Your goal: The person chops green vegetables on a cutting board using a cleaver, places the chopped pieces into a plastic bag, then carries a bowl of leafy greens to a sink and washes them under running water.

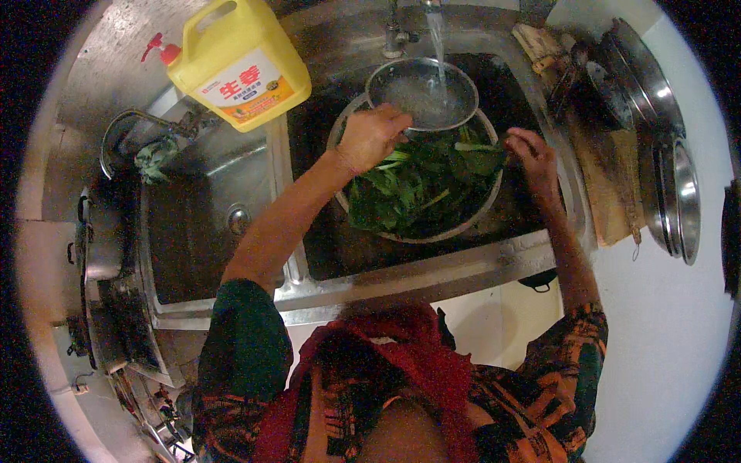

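My left hand (376, 137) is at the near-left rim of a round metal bowl (421, 110), its fingers curled. Whether those fingers grip the rim or a stem is hidden. My right hand (531, 151) pinches the end of a dark leafy green (480, 155) at the right side of a wide basin (496, 199). Loose leafy greens (393, 199) with pale stems fill that basin, which stands in the right sink compartment (330, 254). Water (438, 43) runs from above into the metal bowl, at the basin's far side.
A yellow pump jug (249, 63) stands behind the sink divider (281, 150). Left of it are a curved faucet (116, 127), a green cloth (156, 159) and the left sink compartment (197, 231). Wooden boards (611, 185) and metal bowls (683, 199) lean along the right wall.
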`<action>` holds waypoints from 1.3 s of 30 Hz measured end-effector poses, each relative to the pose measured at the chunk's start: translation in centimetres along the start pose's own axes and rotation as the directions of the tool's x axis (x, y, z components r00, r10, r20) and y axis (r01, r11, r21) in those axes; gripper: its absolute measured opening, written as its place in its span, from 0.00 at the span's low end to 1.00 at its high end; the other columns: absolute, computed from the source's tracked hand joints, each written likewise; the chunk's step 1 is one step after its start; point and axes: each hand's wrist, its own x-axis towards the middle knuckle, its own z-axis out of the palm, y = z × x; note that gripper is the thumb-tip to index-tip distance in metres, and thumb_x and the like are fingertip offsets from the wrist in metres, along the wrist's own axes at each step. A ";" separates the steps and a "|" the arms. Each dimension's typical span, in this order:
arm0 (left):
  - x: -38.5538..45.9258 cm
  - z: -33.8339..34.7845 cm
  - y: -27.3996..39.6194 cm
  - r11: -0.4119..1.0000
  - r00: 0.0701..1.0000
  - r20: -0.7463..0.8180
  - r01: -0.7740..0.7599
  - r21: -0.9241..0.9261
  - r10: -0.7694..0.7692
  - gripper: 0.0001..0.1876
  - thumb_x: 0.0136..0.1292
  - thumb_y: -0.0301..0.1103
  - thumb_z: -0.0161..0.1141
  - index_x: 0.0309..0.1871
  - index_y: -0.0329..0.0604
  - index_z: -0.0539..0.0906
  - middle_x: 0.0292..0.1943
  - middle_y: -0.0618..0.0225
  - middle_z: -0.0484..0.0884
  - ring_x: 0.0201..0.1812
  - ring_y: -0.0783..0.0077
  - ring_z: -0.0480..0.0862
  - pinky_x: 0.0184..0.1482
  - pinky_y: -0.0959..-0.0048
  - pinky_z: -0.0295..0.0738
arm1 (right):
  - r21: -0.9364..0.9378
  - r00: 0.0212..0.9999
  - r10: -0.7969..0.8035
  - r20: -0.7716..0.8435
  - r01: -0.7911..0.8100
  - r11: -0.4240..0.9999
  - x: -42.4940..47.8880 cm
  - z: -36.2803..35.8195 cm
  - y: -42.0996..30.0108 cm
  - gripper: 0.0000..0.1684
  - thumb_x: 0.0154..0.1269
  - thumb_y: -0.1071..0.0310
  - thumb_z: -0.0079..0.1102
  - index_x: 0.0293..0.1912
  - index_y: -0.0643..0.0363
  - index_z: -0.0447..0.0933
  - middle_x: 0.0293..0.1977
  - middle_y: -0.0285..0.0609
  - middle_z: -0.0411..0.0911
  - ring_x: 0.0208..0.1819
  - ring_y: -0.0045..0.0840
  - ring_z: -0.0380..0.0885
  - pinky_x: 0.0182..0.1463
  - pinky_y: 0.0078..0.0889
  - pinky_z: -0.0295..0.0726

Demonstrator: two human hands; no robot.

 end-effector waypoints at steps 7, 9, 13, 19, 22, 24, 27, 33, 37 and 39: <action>-0.9 -0.1 1.4 0.999 0.999 0.011 0.031 -0.034 -0.030 0.12 0.41 0.28 0.59 0.31 0.45 0.70 0.27 0.67 0.74 0.34 0.63 0.76 0.30 0.67 0.73 | -0.146 0.999 -0.051 0.018 0.053 0.988 6.3 0.0 0.6 0.16 0.60 0.63 0.52 0.45 0.63 0.73 0.34 0.43 0.77 0.36 0.23 0.77 0.39 0.24 0.75; -1.1 -0.2 1.8 0.998 1.000 -0.007 0.029 -0.051 -0.029 0.12 0.41 0.27 0.59 0.30 0.45 0.70 0.28 0.67 0.74 0.34 0.63 0.76 0.31 0.67 0.73 | -0.098 0.997 -0.073 0.022 0.074 0.992 6.3 0.5 0.5 0.16 0.60 0.64 0.52 0.45 0.63 0.73 0.34 0.43 0.77 0.36 0.24 0.77 0.39 0.24 0.75; -2.0 -1.6 3.1 0.998 0.998 0.038 0.051 -0.036 -0.049 0.12 0.39 0.26 0.60 0.29 0.45 0.70 0.27 0.67 0.73 0.34 0.62 0.75 0.30 0.67 0.72 | -0.044 0.999 -0.038 -0.015 0.038 0.998 5.8 0.9 0.5 0.16 0.59 0.65 0.53 0.45 0.63 0.73 0.35 0.44 0.77 0.37 0.25 0.77 0.39 0.25 0.76; -3.9 -4.0 5.5 0.994 0.995 -0.085 0.052 -0.091 -0.060 0.12 0.35 0.25 0.60 0.25 0.46 0.70 0.24 0.68 0.71 0.31 0.64 0.74 0.27 0.69 0.71 | 0.129 0.996 -0.094 0.011 0.092 0.987 5.3 -1.1 0.9 0.17 0.58 0.66 0.52 0.46 0.64 0.72 0.37 0.45 0.76 0.37 0.28 0.77 0.39 0.26 0.77; -5.2 -6.2 6.9 0.995 0.994 -0.092 0.051 -0.090 -0.060 0.14 0.32 0.25 0.60 0.25 0.46 0.69 0.24 0.69 0.70 0.30 0.65 0.74 0.26 0.69 0.71 | 0.111 0.996 -0.081 0.033 0.077 0.991 5.9 -3.0 1.9 0.18 0.58 0.66 0.52 0.47 0.65 0.70 0.38 0.46 0.76 0.38 0.29 0.77 0.41 0.27 0.77; -6.6 -7.7 8.1 0.994 0.994 -0.056 0.086 -0.068 -0.090 0.13 0.33 0.26 0.60 0.26 0.46 0.69 0.24 0.69 0.69 0.30 0.64 0.74 0.27 0.68 0.72 | 0.217 0.985 -0.132 0.110 0.106 0.971 5.5 -3.0 1.7 0.19 0.59 0.66 0.52 0.48 0.65 0.69 0.38 0.46 0.76 0.39 0.29 0.76 0.41 0.28 0.76; -7.6 -10.5 9.4 0.986 0.987 -0.069 0.137 -0.094 -0.144 0.13 0.34 0.27 0.59 0.27 0.45 0.69 0.25 0.68 0.71 0.31 0.64 0.74 0.28 0.68 0.73 | 0.122 0.998 -0.063 0.002 0.063 0.991 6.3 -4.8 2.3 0.19 0.60 0.65 0.51 0.49 0.65 0.69 0.38 0.48 0.76 0.39 0.29 0.76 0.42 0.29 0.76; -11.5 -16.7 10.3 0.962 0.962 -0.048 0.267 -0.056 -0.269 0.12 0.40 0.28 0.60 0.30 0.44 0.71 0.28 0.66 0.73 0.34 0.62 0.76 0.27 0.66 0.74 | -0.027 0.991 -0.087 0.104 0.090 0.996 6.4 -5.1 1.5 0.18 0.60 0.63 0.50 0.48 0.61 0.71 0.38 0.41 0.76 0.37 0.24 0.75 0.39 0.27 0.76; -15.0 -22.3 9.8 0.933 0.934 -0.003 0.356 0.043 -0.356 0.13 0.41 0.30 0.60 0.33 0.45 0.72 0.29 0.65 0.74 0.35 0.62 0.76 0.29 0.66 0.74 | -0.108 0.999 0.016 0.028 -0.013 0.994 4.9 -0.6 -2.2 0.16 0.61 0.62 0.50 0.46 0.59 0.73 0.37 0.41 0.76 0.36 0.23 0.75 0.38 0.27 0.76; -16.8 -24.9 8.6 0.919 0.930 -0.028 0.368 0.145 -0.368 0.13 0.42 0.30 0.60 0.33 0.44 0.72 0.29 0.65 0.74 0.35 0.62 0.76 0.30 0.66 0.74 | -0.203 0.999 -0.047 -0.022 0.042 0.978 4.9 0.3 -1.7 0.16 0.61 0.61 0.50 0.46 0.59 0.73 0.37 0.41 0.76 0.35 0.23 0.75 0.38 0.27 0.76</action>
